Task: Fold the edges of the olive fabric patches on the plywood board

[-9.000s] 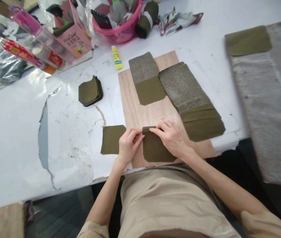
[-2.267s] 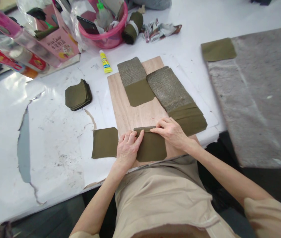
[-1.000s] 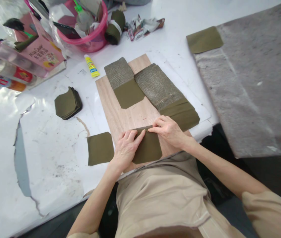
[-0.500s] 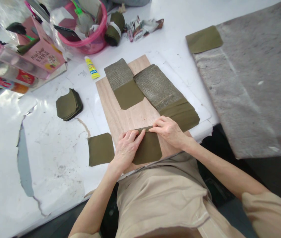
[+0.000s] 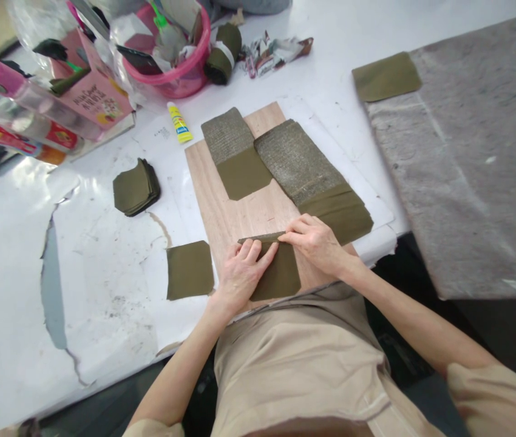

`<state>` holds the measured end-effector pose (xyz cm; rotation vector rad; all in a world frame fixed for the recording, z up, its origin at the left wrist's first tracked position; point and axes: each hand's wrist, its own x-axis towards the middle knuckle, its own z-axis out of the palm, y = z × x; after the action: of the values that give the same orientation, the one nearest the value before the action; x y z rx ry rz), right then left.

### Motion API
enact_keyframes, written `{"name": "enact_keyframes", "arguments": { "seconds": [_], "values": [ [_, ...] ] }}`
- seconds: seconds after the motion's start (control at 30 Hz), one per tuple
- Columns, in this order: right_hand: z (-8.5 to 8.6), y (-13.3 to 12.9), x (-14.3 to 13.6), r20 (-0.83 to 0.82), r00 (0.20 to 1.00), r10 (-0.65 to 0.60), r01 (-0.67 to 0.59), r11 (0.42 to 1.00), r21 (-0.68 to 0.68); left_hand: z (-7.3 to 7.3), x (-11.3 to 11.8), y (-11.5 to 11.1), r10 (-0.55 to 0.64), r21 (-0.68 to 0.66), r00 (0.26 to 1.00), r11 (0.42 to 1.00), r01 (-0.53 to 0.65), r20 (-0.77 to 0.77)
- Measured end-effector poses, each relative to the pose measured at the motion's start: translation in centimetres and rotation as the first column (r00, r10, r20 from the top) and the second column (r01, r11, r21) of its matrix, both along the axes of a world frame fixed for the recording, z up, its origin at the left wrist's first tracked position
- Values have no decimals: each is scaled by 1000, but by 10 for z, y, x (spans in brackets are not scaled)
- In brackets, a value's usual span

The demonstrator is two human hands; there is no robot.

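An olive fabric piece (image 5: 280, 276) lies on the wooden board (image 5: 226, 212) by the apron, its far edge folded over in a narrow strip. My left hand (image 5: 242, 273) rests on its left part, fingers spread and fingertips along the folded strip. With thumb and fingers pressed together, my right hand (image 5: 313, 241) pinches the right end of that strip. Beyond them on the board lie a grey-backed olive piece (image 5: 244, 173) and a stack of similar pieces (image 5: 303, 167). Left of my left hand is a flat olive square (image 5: 189, 270).
A pile of olive pieces (image 5: 135, 188) sits on the white table at left. Behind stand a yellow tube (image 5: 179, 123), a pink basket (image 5: 185, 82), a pink box (image 5: 98, 100) and bottles. A grey board (image 5: 476, 152) at right bears an olive piece (image 5: 388, 77).
The view has shifted slightly, moving the table items rightward. My left fingertips have slid a little along the fold, and more of its left end shows.
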<state>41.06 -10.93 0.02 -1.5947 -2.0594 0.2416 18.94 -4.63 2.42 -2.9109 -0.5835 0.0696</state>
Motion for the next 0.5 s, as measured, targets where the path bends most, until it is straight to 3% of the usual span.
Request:
{"name": "enact_keyframes", "arguments": {
  "seconds": [0.5],
  "values": [
    [0, 1, 1, 7, 1000, 22, -22, 1000, 2, -14, -5, -7, 20, 73, 979, 997, -35, 204]
  ]
}}
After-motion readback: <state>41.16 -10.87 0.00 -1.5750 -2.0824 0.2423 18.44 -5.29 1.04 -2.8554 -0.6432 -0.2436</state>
